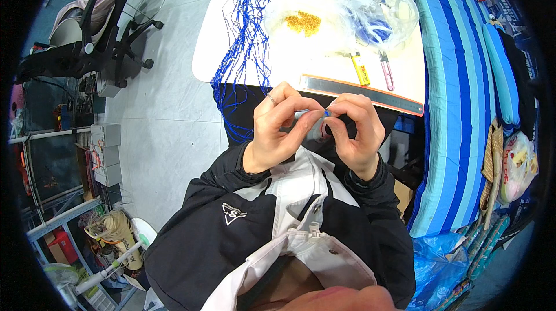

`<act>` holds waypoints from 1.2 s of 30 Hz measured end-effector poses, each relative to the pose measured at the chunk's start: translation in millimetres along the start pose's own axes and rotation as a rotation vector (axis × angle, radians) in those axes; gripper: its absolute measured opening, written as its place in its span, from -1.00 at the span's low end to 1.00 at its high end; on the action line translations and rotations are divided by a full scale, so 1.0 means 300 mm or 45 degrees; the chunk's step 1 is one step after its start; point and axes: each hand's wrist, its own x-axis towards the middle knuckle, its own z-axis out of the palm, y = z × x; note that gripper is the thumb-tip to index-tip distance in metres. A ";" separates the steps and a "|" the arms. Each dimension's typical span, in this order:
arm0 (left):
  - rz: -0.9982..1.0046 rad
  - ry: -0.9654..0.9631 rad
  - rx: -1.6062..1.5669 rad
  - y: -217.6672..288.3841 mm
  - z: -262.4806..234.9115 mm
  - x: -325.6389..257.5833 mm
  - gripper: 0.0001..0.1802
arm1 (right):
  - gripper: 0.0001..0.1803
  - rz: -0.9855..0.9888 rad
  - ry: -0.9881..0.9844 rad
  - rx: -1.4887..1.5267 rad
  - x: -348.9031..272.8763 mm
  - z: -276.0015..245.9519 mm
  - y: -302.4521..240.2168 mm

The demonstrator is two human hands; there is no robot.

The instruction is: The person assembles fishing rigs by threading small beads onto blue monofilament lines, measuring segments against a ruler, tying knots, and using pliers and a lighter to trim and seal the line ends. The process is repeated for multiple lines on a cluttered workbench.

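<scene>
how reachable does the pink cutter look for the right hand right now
Probably yes: the cutter lies uncovered just beyond the ruler, though the right hand seems busy with a blue bit at its fingertips.

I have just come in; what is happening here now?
Someone's left hand and right hand both pinch a tiny blue piece, just in front of the white table. Blue cords lie across the table and hang over its near edge. Small golden pieces are heaped farther back. A ruler lies by the near edge, with a yellow lighter and a pink cutter beyond it.
</scene>
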 end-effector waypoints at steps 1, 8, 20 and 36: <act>0.001 -0.001 0.004 0.000 0.000 0.000 -0.87 | -0.72 0.007 -0.001 0.001 -0.001 0.001 0.000; 0.013 0.016 0.016 -0.002 0.000 -0.001 -0.84 | -0.73 -0.004 -0.002 0.012 -0.001 0.000 0.001; 0.052 0.022 0.024 -0.010 -0.001 0.005 -0.82 | -0.70 -0.018 0.024 0.008 0.001 0.005 -0.003; -0.110 -0.158 0.044 -0.018 -0.005 0.020 -0.84 | -0.77 -0.073 0.154 -0.129 -0.031 -0.003 0.037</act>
